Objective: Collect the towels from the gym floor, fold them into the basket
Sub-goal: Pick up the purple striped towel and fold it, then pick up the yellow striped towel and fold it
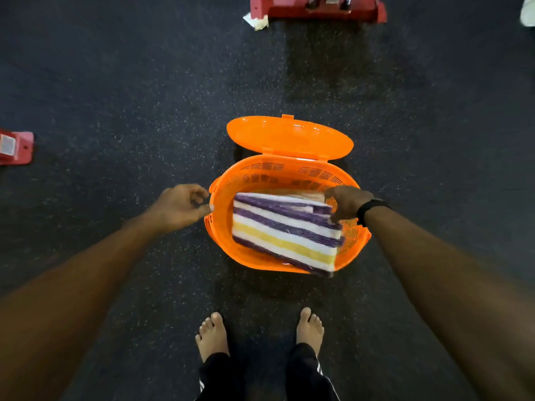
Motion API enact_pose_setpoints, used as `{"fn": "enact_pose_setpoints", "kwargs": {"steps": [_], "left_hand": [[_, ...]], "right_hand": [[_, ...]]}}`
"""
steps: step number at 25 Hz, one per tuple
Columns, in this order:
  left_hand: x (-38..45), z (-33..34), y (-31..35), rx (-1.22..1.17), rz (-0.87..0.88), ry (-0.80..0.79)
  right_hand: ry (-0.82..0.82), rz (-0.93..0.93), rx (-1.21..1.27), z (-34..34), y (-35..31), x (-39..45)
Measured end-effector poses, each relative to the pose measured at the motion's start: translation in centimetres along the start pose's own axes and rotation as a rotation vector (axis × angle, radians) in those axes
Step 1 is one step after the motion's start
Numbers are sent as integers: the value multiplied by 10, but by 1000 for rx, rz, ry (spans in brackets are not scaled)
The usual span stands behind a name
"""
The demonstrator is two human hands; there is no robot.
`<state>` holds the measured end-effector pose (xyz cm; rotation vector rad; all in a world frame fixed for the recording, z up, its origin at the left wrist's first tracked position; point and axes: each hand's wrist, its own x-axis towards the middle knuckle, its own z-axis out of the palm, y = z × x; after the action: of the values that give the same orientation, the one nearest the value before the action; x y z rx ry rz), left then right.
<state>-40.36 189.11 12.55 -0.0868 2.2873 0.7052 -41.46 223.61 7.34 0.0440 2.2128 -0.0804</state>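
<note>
An orange plastic basket (292, 170) stands on the dark gym floor with its lid (289, 138) hinged open at the back. Inside lies a folded towel (285, 235) striped purple, white and yellow, its near corner hanging over the front rim. A beige towel (304, 194) shows beneath it at the back. My right hand (346, 202) grips the towel's far right edge. Just left of the basket's rim hovers my left hand (181, 204), fingers loosely curled and holding nothing.
A red machine base (318, 10) stands at the far top, with a crumpled white cloth (256, 22) beside it. Another red foot (14, 147) is at the left edge. A white object (528, 11) shows at the top right. My bare feet (260, 331) are near the basket.
</note>
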Motion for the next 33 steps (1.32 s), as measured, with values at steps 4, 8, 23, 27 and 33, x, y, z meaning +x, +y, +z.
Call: {"fn": "enact_pose_setpoints", "kwargs": {"steps": [4, 8, 23, 27, 33], "left_hand": [[2, 3, 1, 3, -21, -13], [-35, -60, 56, -28, 40, 69], [-363, -445, 344, -166, 399, 687], [-440, -492, 359, -177, 455, 770], [-515, -519, 323, -215, 434, 885]], "right_hand": [[75, 51, -30, 5, 9, 1], [280, 24, 181, -75, 12, -62], [846, -314, 552, -515, -31, -535], [924, -365, 451, -553, -40, -613], [957, -490, 336, -577, -92, -667]]}}
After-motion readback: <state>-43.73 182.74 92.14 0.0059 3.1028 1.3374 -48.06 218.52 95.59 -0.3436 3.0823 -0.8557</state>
